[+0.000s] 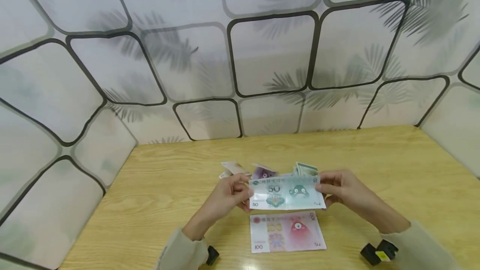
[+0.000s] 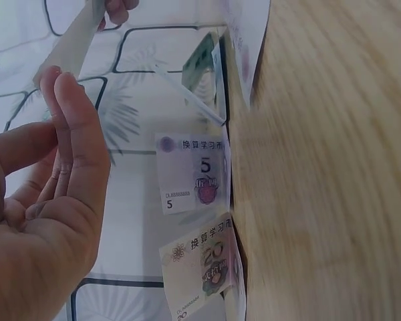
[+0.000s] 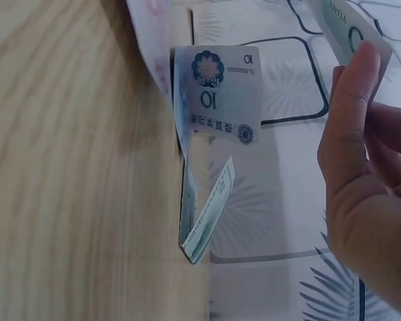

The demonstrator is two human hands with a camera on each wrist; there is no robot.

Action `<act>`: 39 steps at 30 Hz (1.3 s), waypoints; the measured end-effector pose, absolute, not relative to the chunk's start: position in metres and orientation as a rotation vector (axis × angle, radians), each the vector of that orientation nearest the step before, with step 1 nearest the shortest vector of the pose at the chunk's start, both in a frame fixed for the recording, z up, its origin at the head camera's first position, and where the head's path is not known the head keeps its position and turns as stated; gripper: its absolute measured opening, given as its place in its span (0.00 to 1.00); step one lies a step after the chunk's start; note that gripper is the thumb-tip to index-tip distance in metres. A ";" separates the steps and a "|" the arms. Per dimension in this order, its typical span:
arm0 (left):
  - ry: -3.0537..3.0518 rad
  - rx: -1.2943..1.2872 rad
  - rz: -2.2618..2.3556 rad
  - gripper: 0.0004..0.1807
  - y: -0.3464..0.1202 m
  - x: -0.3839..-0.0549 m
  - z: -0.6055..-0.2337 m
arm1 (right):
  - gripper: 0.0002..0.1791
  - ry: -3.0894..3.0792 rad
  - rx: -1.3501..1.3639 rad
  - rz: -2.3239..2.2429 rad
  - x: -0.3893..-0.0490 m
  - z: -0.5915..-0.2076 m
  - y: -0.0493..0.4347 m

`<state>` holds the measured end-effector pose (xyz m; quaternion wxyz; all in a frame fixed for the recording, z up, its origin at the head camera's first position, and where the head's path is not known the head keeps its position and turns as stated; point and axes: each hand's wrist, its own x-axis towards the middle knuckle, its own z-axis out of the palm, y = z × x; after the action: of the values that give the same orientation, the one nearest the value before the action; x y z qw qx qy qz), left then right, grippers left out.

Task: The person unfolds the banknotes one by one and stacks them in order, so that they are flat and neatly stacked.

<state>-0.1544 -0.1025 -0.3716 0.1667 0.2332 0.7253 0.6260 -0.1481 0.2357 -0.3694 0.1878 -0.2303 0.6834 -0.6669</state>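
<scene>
A green 50 play banknote [image 1: 286, 193] is held up, spread flat, between both hands. My left hand [image 1: 226, 197] pinches its left edge between thumb and fingers. At its right edge, my right hand [image 1: 345, 188] pinches it the same way. Below it on the table lies a pink 100 play banknote [image 1: 286, 232], face up and apart from the hands. In the left wrist view, a folded purple 5 note [image 2: 190, 174] and a folded tan 20 note [image 2: 199, 264] stand partly raised. The right wrist view shows a folded blue 10 note [image 3: 230, 90] and a folded green note [image 3: 210, 217].
The folded notes sit in a row on the wooden table [image 1: 161, 203], behind the raised note. A patterned wall covering [image 1: 270, 61] with dark outlines and leaf shapes rises at the table's back edge and along its sides.
</scene>
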 end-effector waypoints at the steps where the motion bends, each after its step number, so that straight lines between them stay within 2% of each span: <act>1: 2.065 0.652 1.777 0.11 -0.102 -0.153 -0.372 | 0.13 1.935 -0.638 -1.859 -0.146 -0.370 0.237; 6: 2.071 0.639 1.749 0.10 -0.104 -0.150 -0.374 | 0.18 1.988 -0.621 -1.819 -0.141 -0.372 0.239; 22: 2.114 0.677 1.573 0.16 -0.108 -0.146 -0.377 | 0.11 2.054 -0.603 -1.731 -0.139 -0.379 0.237; 30: 2.170 0.705 1.484 0.19 -0.102 -0.143 -0.379 | 0.12 2.104 -0.804 -1.627 -0.140 -0.389 0.239; 39: 2.265 0.781 1.249 0.19 -0.099 -0.140 -0.380 | 0.11 2.146 -0.807 -1.460 -0.138 -0.392 0.233</act>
<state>-0.1396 -0.0990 -0.3803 0.2181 0.2820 0.8181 0.4513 -0.1381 0.2332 -0.3918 0.2103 -0.2904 0.7718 -0.5251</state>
